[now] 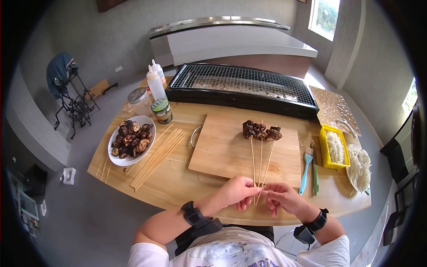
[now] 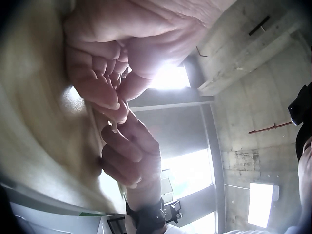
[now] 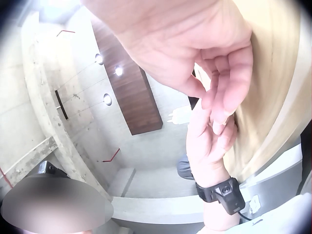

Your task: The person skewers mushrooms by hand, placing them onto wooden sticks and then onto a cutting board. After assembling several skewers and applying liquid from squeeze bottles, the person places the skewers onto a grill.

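Observation:
Three bamboo skewers (image 1: 253, 162) fan out over the front of the wooden cutting board (image 1: 222, 147). Dark brown mushrooms (image 1: 259, 131) are threaded side by side across their far ends, lying over the board. My left hand (image 1: 238, 190) pinches the near ends of the skewers between thumb and forefinger. Close against it, my right hand (image 1: 283, 196) pinches the skewers too, its other fingers curled loosely. In the left wrist view the fingertips of the right hand (image 2: 134, 151) meet those of the left; the skewers are mostly hidden there.
On the left are a white plate of mushrooms (image 1: 143, 146), loose skewers (image 1: 158, 160), a jar (image 1: 140, 101), a can (image 1: 161, 111) and squeeze bottles (image 1: 155, 84). A grill (image 1: 240, 86) spans the back. To the right lie a brush (image 1: 306, 173) and a yellow basket (image 1: 327, 161) of white enoki mushrooms.

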Available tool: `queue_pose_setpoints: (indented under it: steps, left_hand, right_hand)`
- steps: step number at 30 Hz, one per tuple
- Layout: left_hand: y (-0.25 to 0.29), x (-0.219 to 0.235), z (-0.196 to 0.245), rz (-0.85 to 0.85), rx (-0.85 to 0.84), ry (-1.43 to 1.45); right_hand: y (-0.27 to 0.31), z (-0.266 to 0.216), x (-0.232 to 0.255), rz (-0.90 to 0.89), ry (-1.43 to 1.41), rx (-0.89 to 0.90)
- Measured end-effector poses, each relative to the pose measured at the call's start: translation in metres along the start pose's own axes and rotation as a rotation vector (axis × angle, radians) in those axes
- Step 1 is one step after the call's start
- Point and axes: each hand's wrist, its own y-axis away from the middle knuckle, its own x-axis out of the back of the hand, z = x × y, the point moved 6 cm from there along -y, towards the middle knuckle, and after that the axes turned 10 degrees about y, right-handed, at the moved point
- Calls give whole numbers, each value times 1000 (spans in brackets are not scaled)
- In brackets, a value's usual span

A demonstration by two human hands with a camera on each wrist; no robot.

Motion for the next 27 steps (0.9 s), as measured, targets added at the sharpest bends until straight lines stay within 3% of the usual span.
queue_pose_setpoints:
  steps: [11, 14, 18, 24, 27]
  left_hand:
    - [14, 16, -1, 45, -105, 131]
    - [15, 18, 1, 80, -166, 80]
    - [19, 22, 2, 148, -161, 62]
    - [22, 24, 1, 201, -167, -48]
    - [63, 41, 11, 291, -320, -184]
  right_hand:
    - [14, -6, 6, 40, 80, -8]
    - [17, -10, 8, 102, 214, 23]
    - [34, -39, 9, 353, 504, 184]
    - [18, -91, -57, 212, 519, 364]
    - [-3, -105, -98, 27, 609, 398]
